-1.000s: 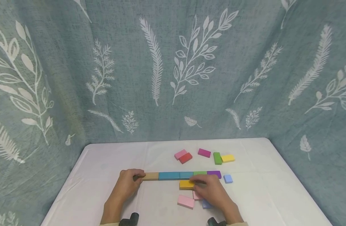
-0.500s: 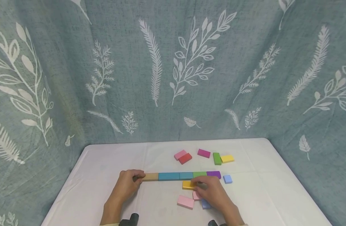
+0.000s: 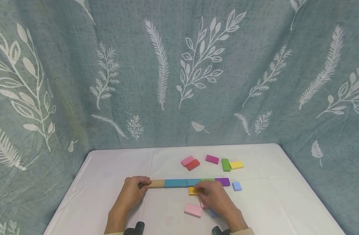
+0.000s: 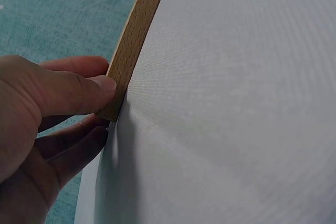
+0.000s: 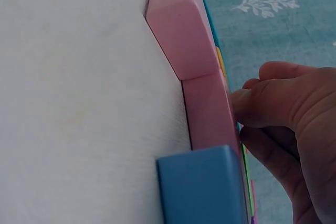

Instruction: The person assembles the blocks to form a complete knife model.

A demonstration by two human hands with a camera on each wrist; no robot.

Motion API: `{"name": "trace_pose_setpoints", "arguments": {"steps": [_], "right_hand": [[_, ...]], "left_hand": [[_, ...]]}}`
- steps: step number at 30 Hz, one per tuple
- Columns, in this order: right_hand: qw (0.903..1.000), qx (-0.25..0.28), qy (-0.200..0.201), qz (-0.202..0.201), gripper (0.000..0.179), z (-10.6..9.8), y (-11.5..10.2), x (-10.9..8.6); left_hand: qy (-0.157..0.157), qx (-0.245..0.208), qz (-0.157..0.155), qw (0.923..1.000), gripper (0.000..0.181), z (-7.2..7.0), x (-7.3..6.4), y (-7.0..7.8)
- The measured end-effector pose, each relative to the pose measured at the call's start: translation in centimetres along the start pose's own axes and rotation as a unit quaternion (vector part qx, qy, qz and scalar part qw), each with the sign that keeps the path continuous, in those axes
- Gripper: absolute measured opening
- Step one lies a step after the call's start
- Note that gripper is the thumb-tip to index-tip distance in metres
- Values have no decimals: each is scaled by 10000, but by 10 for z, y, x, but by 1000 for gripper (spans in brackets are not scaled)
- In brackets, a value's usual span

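Note:
A straight row of wooden blocks lies across the table: a plain wood block [image 3: 157, 183], a long blue block [image 3: 175, 183], a shorter blue one, a green block [image 3: 207, 179] and a purple block [image 3: 224, 181]. At the row's left end my left hand [image 3: 132, 192] pinches the plain wood block between thumb and fingers, as the left wrist view also shows. My right hand [image 3: 217, 197] grips the right end of a yellow block [image 3: 192, 191] just in front of the row, hiding part of it. In the right wrist view, pink blocks largely block sight of that grip.
Nearer me lie a pink block [image 3: 193, 210], a second pink block [image 5: 210, 108] and a blue block [image 5: 202, 187] under my right wrist. Behind the row are pink, red [image 3: 192, 164], magenta [image 3: 212, 159], green and yellow blocks. A small light-blue block [image 3: 236, 186] sits right of the row.
The yellow block has shifted slightly right and closer to the row. My right hand has slid a little left and now covers more of it. My left hand stays put.

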State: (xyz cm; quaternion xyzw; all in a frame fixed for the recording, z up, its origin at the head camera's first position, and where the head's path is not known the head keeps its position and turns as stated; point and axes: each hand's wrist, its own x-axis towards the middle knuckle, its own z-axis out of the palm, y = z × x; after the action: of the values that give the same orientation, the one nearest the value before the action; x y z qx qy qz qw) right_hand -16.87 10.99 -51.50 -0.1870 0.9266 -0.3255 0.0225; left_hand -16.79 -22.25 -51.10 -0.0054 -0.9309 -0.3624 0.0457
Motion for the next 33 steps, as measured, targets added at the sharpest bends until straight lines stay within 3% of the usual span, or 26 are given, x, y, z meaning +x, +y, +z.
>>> {"name": "trace_pose_setpoints", "arguments": {"steps": [16, 24, 33], "right_hand": [[10000, -20, 22, -55, 24, -3, 6, 2], [9943, 972, 342, 282, 22, -15, 23, -12], [9841, 1611, 154, 725, 22, -23, 47, -37]], "left_hand": [[17, 22, -3, 10000, 23, -1, 0, 1], [-5, -20, 85, 10000, 24, -2, 2, 2], [-31, 41, 10, 10000, 23, -3, 2, 3]]}}
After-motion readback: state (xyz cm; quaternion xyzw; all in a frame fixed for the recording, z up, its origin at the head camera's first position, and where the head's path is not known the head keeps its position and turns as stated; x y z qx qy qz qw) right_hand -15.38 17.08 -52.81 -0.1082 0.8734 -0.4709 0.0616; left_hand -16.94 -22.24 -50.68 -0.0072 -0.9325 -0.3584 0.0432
